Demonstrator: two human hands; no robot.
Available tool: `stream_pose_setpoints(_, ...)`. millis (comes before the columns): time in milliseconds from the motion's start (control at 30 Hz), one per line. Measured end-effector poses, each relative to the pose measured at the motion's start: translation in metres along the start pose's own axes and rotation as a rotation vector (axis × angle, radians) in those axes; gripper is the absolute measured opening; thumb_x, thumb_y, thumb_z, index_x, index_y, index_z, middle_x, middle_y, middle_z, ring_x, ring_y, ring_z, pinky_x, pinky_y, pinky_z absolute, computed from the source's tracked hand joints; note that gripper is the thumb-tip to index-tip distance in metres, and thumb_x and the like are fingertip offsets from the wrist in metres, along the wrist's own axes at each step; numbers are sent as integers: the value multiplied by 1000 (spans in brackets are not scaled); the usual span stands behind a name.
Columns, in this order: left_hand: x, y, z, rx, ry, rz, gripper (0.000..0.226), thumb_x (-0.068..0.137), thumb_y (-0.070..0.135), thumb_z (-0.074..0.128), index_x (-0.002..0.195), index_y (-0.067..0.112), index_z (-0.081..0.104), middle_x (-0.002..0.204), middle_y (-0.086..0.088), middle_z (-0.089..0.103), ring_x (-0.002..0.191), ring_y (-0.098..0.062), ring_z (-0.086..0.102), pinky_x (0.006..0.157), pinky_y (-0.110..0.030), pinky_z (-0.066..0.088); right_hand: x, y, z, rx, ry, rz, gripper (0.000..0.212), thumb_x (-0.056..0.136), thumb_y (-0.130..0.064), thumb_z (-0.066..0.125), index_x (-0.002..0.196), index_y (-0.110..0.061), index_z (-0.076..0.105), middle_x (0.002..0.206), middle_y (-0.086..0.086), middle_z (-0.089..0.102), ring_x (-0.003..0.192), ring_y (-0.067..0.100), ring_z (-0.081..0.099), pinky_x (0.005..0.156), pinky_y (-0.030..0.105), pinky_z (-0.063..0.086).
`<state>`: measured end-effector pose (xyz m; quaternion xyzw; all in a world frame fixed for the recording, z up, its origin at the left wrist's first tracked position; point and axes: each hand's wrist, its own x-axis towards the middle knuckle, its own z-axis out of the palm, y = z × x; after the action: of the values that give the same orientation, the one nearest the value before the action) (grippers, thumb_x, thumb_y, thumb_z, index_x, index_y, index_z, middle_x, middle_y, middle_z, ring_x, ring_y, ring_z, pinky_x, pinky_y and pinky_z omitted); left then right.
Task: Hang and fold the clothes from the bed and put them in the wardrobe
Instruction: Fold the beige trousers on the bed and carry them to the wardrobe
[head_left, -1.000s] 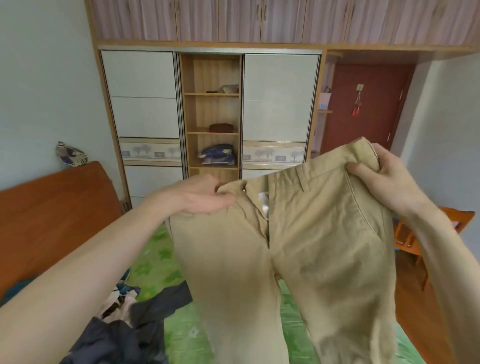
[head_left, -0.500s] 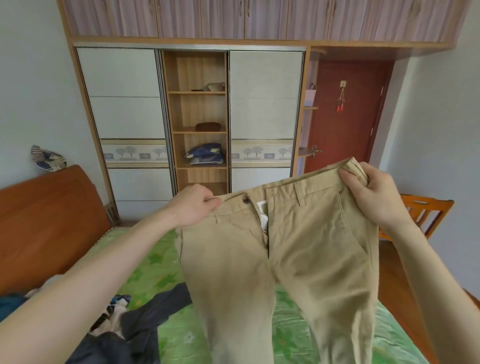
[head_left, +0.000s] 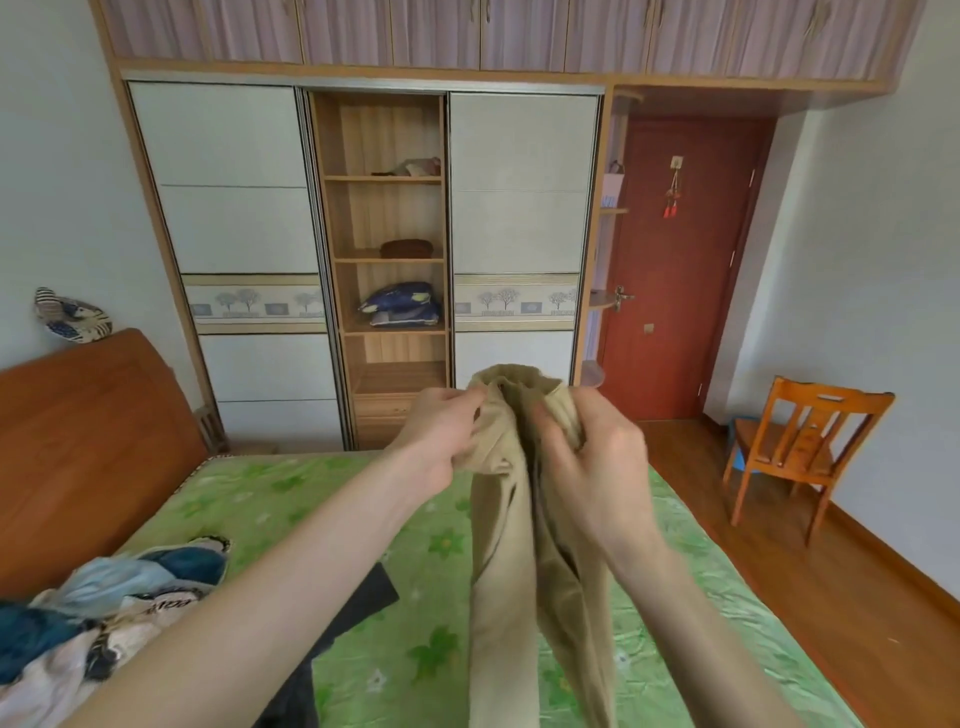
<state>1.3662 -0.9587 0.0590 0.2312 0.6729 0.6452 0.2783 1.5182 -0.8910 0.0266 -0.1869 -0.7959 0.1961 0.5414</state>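
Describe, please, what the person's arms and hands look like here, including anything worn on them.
Both forearms are bare as far as the frame shows: no sleeves, watch, bracelets or gloves. The left hand and right hand show no rings.

You hold plain khaki cotton trousers (head_left: 511, 545). Bed sheet (head_left: 291, 499) bright green, darker green flower print. Headboard (head_left: 78, 441) reddish-brown wood. Wardrobe doors (head_left: 228, 182) white, band of grey tree motifs. Door (head_left: 680, 270) dark red. Chair (head_left: 800, 441) orange wood.

Home bedroom: bed (head_left: 291, 499), wardrobe (head_left: 519, 208), wooden chair (head_left: 800, 441).
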Motion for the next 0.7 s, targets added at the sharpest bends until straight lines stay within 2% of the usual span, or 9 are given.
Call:
stream_pose_setpoints(67, -11, -3, 2, -21, -15, 28, 22, 104, 25, 64, 101, 8, 78, 103, -15, 81, 88, -26, 76, 89, -47, 63, -8, -3, 12, 70, -70, -19, 22, 107, -42, 53, 87, -37, 48, 79, -15, 53, 75, 8, 54, 67, 27, 41)
stream_pose_setpoints(167, -35, -4, -6, -200, -126, 27, 29, 99, 42, 69, 108, 15, 77, 99, -7, 82, 86, -17, 80, 77, -32, 61, -15, -5, 16, 234, -185, 134, 40, 110, -59, 22, 94, -47, 57, 98, -17, 57, 102, 6, 58, 85, 15, 39)
stream_pose_setpoints(267, -51, -18, -10, -241, -244, 118, 58, 79, 59, 84, 120, 19, 74, 110, -1, 81, 102, -15, 78, 93, -35, 57, -23, -2, 24, 414, -289, 304, 59, 104, -71, 10, 129, -50, 59, 129, -24, 56, 132, -2, 49, 116, 30, 35)
stream_pose_setpoints(333, -55, -33, -8, -190, -154, 240, 62, 70, 43, 94, 120, 16, 69, 107, 0, 81, 103, -14, 77, 90, -30, 59, -28, 0, 31, 542, -371, 360, 70, 99, -75, 14, 153, -43, 46, 154, -18, 48, 146, -1, 39, 126, 42, 29)
stream_pose_setpoints(433, -48, -45, -19, -171, -33, 335, 36, 87, 14, 85, 117, 16, 65, 103, 1, 81, 99, -14, 78, 78, -21, 58, -34, -1, 35, 743, -426, 347, 58, 104, -62, 31, 152, -38, 50, 147, -9, 60, 138, 10, 54, 120, 37, 41)
stream_pose_setpoints(533, -37, -47, -38, -218, -95, 330, 25, 99, 6, 70, 120, 17, 65, 108, 2, 81, 103, -15, 76, 84, -22, 58, -38, 11, 31, 436, -35, 140, 32, 107, -32, 52, 137, -28, 62, 136, -7, 63, 133, 21, 56, 113, 42, 44)
stream_pose_setpoints(600, -32, -47, -47, -202, -156, 356, 25, 102, 6, 66, 124, 15, 64, 115, 0, 79, 109, -16, 75, 91, -27, 57, -33, 27, 23, 356, 172, 229, 49, 99, -35, 66, 145, -28, 51, 147, -9, 51, 141, 14, 46, 117, 42, 39)
stream_pose_setpoints(667, -28, -45, -54, -210, -201, 375, 29, 98, 9, 68, 127, 12, 63, 120, -4, 78, 112, -18, 73, 98, -32, 58, -22, 40, 9, 555, 46, 416, 76, 90, -50, 74, 155, -37, 37, 159, -13, 42, 148, 6, 39, 118, 33, 36)
stream_pose_setpoints(700, -26, -43, -56, -233, -212, 380, 33, 93, 12, 69, 126, 10, 63, 121, -7, 77, 112, -19, 73, 100, -35, 58, -15, 45, 2, 675, -98, 492, 80, 85, -56, 77, 154, -38, 41, 157, -11, 48, 145, 7, 45, 115, 32, 40)
